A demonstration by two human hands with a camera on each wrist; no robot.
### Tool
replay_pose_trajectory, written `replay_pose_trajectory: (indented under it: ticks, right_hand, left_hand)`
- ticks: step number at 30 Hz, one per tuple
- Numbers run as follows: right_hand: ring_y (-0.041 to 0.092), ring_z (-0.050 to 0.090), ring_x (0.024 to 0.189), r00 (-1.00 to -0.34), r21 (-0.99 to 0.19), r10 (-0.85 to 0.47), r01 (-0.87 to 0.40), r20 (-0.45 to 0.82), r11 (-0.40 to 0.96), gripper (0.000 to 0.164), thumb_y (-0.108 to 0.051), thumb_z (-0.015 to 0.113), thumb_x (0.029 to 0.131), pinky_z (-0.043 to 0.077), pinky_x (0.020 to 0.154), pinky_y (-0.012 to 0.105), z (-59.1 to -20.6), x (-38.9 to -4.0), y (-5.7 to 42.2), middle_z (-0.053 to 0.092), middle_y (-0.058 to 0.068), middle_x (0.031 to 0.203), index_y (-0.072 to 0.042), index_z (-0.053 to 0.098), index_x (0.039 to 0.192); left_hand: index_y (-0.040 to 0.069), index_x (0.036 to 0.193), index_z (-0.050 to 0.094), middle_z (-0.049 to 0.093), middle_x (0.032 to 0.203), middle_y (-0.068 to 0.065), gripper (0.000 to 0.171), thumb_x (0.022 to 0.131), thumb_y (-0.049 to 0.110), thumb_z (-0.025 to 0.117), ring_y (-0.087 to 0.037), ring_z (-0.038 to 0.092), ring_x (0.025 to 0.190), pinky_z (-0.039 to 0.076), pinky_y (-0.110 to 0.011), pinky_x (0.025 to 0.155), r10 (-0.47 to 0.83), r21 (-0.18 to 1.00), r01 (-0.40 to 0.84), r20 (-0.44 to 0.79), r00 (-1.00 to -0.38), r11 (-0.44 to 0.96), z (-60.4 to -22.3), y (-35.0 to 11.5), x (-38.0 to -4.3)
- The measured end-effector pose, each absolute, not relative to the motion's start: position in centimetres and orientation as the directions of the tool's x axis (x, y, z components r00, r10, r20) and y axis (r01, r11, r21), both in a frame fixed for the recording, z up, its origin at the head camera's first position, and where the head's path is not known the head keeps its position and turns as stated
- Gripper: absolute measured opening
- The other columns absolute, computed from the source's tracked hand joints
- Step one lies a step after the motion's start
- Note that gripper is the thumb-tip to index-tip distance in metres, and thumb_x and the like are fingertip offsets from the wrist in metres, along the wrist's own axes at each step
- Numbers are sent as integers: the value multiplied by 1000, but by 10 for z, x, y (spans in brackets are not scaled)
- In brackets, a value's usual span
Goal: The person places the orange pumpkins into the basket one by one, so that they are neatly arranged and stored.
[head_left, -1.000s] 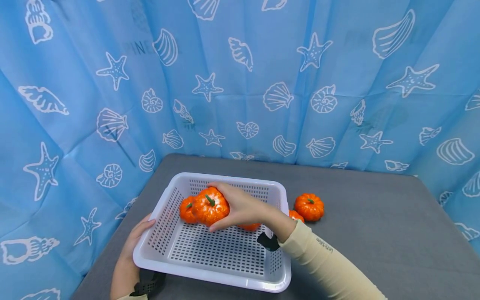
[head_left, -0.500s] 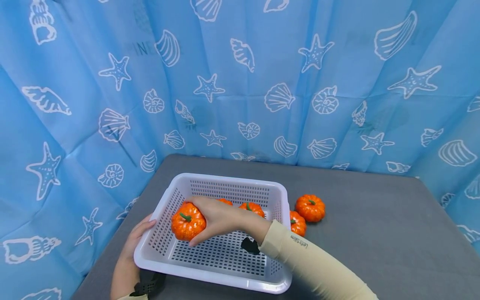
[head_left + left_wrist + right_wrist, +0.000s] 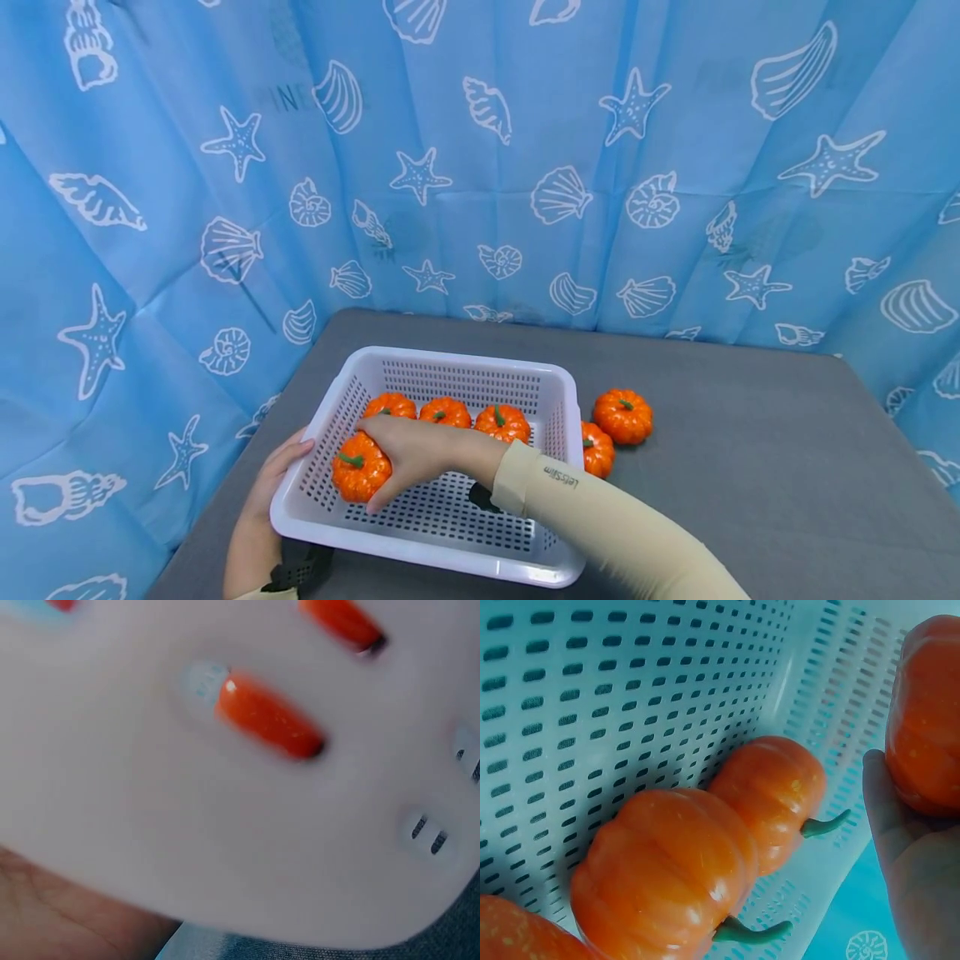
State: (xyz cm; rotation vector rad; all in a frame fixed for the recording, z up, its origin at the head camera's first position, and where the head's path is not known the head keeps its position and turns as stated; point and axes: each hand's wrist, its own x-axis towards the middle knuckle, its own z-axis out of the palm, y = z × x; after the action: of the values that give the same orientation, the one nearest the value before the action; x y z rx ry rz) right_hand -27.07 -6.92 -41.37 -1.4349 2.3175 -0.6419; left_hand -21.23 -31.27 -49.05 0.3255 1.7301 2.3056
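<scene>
My right hand (image 3: 412,450) grips a small orange pumpkin (image 3: 362,468) with a green stem, inside the white perforated basket (image 3: 427,568) near its left wall. In the right wrist view, the held pumpkin (image 3: 930,720) appears at the right, with the fingers against its side. Along the basket's back wall sit three more pumpkins, at left (image 3: 392,405), middle (image 3: 446,412) and right (image 3: 504,423). My left hand (image 3: 272,483) rests on the basket's left rim, its fingertips over the edge. The left wrist view shows the basket's outer wall (image 3: 150,825) close up.
Outside the basket, on the grey table (image 3: 750,467), a pumpkin (image 3: 597,450) lies near its right wall. Another pumpkin (image 3: 623,417) lies just behind that one. A blue curtain (image 3: 480,167) with white seashell prints surrounds the table's back and left side.
My right hand has carried the pumpkin leftward and toward me, down along the basket's left side. The row of pumpkins at the back has come into view. The left hand keeps its place.
</scene>
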Motion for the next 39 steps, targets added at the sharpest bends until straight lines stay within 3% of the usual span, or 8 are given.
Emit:
replay_pose_trajectory:
  ticks: [5, 12, 19, 29, 39]
  right_hand:
    - [-2, 51, 103, -424, -511, -903, -764, -64, 395, 87, -49, 79, 71, 43, 92, 16, -420, -271, -76, 53, -11, 123, -13, 37, 139]
    - [3, 47, 120, -425, -451, -896, -780, -128, 434, 97, -52, 78, 71, 37, 104, 22, -426, -269, -85, 46, -7, 139, -11, 30, 145]
    - [3, 46, 122, -432, -372, -884, -802, -178, 467, 98, -55, 77, 70, 37, 105, 25, -433, -268, -90, 45, -8, 140, -14, 29, 146]
    - [1, 49, 114, -444, -357, -873, -796, -203, 488, 95, -55, 76, 70, 42, 101, 25, -437, -269, -94, 48, -9, 134, -17, 31, 144]
    - [3, 46, 120, -446, -378, -866, -779, -229, 501, 96, -54, 76, 71, 38, 105, 27, -452, -275, -97, 43, -9, 140, -18, 28, 146]
  left_hand:
    - [21, 148, 26, 56, 127, 9, 44, 105, 27, 24, -13, 60, 106, 52, -44, 87, 298, 969, -93, -22, -954, -228, -489, -312, -210]
    - [23, 148, 28, 56, 127, 12, 44, 104, 29, 25, -12, 59, 106, 51, -41, 88, 270, 972, -102, -42, -962, -213, -488, -311, -211]
    - [23, 148, 29, 55, 128, 12, 43, 104, 26, 25, -12, 57, 108, 51, -38, 90, 258, 971, -82, -22, -966, -223, -489, -309, -211]
    - [28, 148, 27, 53, 129, 12, 44, 104, 28, 24, -15, 55, 110, 50, -41, 91, 256, 965, -103, -40, -966, -241, -488, -310, -213]
    - [25, 150, 21, 51, 132, 9, 46, 104, 24, 19, -16, 55, 111, 49, -43, 92, 320, 951, -98, 1, -948, -293, -488, -310, -216]
